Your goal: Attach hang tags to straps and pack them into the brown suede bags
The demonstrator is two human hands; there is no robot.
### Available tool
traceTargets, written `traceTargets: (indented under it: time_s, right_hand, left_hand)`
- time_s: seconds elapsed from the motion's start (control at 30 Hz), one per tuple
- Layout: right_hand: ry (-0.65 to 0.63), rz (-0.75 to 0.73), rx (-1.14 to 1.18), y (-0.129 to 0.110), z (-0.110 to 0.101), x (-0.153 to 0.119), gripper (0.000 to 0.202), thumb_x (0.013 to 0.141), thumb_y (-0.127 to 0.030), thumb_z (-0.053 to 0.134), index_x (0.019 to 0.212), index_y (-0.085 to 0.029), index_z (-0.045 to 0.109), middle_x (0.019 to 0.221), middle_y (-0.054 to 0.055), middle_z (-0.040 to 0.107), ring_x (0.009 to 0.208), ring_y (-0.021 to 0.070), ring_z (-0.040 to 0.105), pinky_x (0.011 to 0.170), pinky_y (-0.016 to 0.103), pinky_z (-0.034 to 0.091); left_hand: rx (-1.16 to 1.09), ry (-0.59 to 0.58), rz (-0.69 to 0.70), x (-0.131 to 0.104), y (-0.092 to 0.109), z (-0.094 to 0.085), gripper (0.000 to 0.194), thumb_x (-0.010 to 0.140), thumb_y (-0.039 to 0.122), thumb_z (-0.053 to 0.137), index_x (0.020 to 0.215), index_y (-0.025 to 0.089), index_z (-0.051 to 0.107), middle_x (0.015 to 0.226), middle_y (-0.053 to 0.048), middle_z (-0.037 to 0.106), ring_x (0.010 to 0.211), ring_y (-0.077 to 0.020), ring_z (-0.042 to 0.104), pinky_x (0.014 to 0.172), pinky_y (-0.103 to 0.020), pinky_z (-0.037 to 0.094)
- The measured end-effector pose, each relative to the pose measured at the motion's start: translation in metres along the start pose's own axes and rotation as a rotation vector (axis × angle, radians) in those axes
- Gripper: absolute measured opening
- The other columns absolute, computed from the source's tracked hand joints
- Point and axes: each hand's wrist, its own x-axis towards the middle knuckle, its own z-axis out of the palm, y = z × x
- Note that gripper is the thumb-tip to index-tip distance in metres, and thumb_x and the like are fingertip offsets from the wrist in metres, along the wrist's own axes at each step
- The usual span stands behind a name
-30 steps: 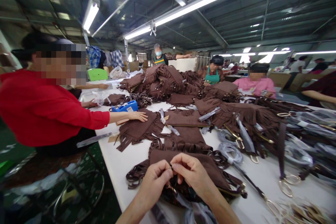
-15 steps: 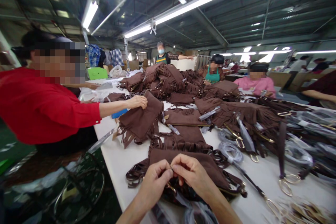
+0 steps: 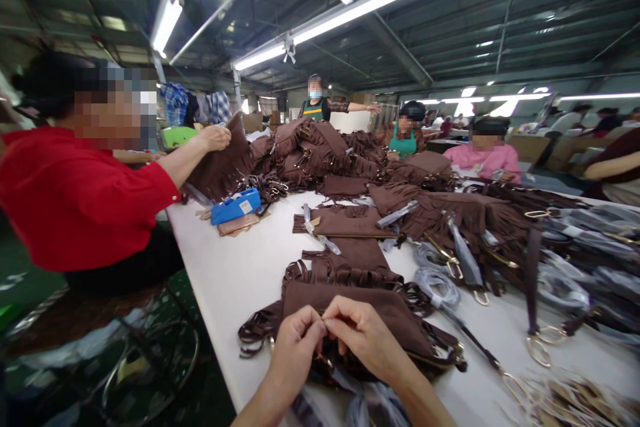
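A brown fringed bag [image 3: 345, 300] lies on the white table [image 3: 215, 280] directly before me, its gold zipper along the near edge. Over that near edge, my left hand [image 3: 300, 340] and my right hand [image 3: 357, 333] meet fingertip to fingertip. Both are closed in a pinch. Whatever sits between the fingertips is too small to make out. Below my hands, plastic-wrapped straps [image 3: 370, 403] lie partly hidden by my wrists.
A co-worker in red [image 3: 95, 193] at the left holds up a brown fringed piece [image 3: 225, 160]. Beneath it is a blue tape dispenser [image 3: 236, 206]. More brown bags [image 3: 320, 147] are heaped behind. Wrapped straps with gold clasps [image 3: 540, 347] and stringed tags [image 3: 575, 397] cover the right side.
The co-worker in red has lifted the brown fringed piece off the table and away to the back left, uncovering the blue tape dispenser. My hands stay pinched in nearly the same place.
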Motion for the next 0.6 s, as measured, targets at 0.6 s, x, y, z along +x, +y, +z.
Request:
traceTargets:
  time_s: [0.6]
  right_hand:
    - [-0.105, 0.18, -0.546, -0.034, -0.034, -0.065, 0.009, 0.08, -0.022, 0.062, 0.071, -0.024, 0.064, 0.068, -0.001, 0.067, 0.064, 0.0154, 0.061, 0.053, 0.024, 0.042]
  left_hand:
    - [0.118, -0.263, 0.029, -0.02, 0.029, -0.038, 0.019, 0.087, 0.029, 0.048, 0.082, 0.016, 0.061, 0.074, -0.003, 0.064, 0.07, -0.0158, 0.058, 0.066, -0.024, 0.044]
